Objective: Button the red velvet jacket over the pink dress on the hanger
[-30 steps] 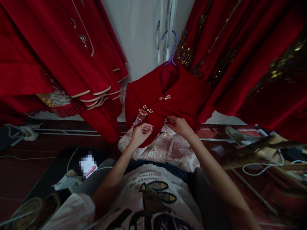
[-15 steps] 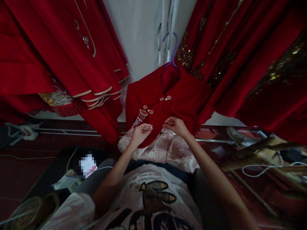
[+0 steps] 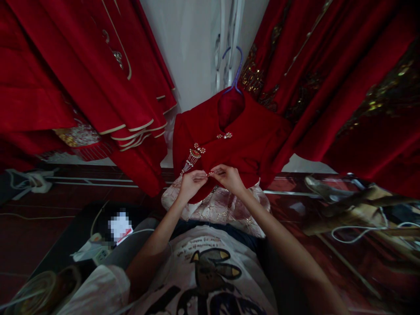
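A red top (image 3: 251, 131) with pearly flower fasteners (image 3: 224, 136) hangs in front of me on a purple hanger (image 3: 236, 72). A beaded tassel ornament (image 3: 192, 158) is on its left side. At the lower front of the top, my left hand (image 3: 193, 183) and my right hand (image 3: 229, 178) meet fingertip to fingertip. Both are closed in a pinch on the front edge of the top. A tiny beaded piece shows between the fingertips, too small to name. Pale pink patterned fabric (image 3: 226, 208) with gold lines lies below the hands, over my lap.
Red garments with pale piping (image 3: 131, 100) hang on the left, and sequinned red garments (image 3: 344, 100) on the right. A power strip (image 3: 98, 249) with cables lies at lower left. Wooden pieces (image 3: 361, 205) and a white cable (image 3: 354, 239) are at right.
My right hand has moved left, bringing the pinched edge of the top up against my left hand's fingertips. The fasteners and tassel have shifted slightly left. My left hand has barely moved.
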`<state>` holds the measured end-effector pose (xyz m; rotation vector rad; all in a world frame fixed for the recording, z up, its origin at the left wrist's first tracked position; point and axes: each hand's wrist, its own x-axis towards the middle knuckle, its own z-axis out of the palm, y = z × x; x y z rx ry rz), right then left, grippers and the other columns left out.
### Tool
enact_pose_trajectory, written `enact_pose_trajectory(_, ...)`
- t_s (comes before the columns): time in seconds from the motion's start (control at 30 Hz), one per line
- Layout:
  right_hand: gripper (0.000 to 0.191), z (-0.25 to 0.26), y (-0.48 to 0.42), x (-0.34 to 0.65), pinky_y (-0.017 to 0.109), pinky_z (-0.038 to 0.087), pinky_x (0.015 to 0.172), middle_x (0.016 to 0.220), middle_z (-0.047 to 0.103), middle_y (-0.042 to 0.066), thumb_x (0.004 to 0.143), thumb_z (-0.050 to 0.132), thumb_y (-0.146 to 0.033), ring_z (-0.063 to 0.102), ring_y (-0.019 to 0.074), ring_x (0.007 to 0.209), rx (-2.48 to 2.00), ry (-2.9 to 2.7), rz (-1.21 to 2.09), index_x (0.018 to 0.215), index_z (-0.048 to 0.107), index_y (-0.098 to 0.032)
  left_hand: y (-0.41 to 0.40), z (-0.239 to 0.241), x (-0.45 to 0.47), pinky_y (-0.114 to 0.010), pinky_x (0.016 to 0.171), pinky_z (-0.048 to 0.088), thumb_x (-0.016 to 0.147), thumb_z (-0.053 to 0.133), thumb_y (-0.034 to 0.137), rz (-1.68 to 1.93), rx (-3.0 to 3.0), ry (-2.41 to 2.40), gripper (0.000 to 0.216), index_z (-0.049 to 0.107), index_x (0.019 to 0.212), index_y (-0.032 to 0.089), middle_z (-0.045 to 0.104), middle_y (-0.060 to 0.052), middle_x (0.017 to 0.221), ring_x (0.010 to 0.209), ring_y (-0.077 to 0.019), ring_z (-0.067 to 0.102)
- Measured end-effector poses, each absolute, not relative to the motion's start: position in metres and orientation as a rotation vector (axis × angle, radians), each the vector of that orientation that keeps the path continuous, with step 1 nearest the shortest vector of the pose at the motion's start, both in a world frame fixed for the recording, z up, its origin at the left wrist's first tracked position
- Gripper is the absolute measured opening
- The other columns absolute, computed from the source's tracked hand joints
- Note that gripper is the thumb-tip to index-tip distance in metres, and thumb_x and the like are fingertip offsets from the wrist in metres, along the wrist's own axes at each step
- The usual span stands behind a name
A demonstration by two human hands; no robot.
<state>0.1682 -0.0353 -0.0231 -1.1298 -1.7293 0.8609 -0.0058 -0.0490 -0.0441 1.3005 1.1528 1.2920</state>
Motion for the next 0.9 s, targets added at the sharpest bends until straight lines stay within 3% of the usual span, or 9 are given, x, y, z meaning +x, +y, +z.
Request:
enact_pose_trajectory(0.2,0.011,-0.026,-0.037,0.169,0.025,0.057,0.072,0.081,0.074,0.002,0.079,0.068,-0.027,0.070,0.0143,0.073,-1.121,-1.755,0.838,0.086,0.072,-0.020,-0.050,-0.049,-0.002,-0.029,0.077,0.057,0.065,0.077,0.023,1.344,1.369,1.130,0.022,0.069,0.082,0.012,0.074,-0.007,0.080,0.074,-0.0153,0.070)
enact_pose_trajectory(0.43,0.013,-0.028,-0.038,0.167,0.023,0.057,0.069,0.084,0.073,0.002,0.083,0.062,-0.024,0.070,0.0127,0.073,-1.101,-1.789,0.708,0.091,0.071,-0.019,-0.049,-0.047,-0.001,-0.031,0.078,0.057,0.068,0.072,0.019,1.329,1.433,1.217,0.019,0.073,0.086,0.012,0.075,-0.009,0.085,0.075,-0.0173,0.071)
enact_pose_trajectory(0.9,0.014,-0.026,-0.032,0.179,0.024,0.054,0.069,0.086,0.070,0.004,0.081,0.063,-0.022,0.066,0.0126,0.072,-1.250,-1.984,0.606,0.095,0.065,-0.019,-0.031,-0.031,-0.009,-0.025,0.071,0.056,0.074,0.067,0.018,0.965,1.851,1.122,0.013,0.070,0.086,0.014,0.074,-0.007,0.084,0.075,-0.0152,0.069)
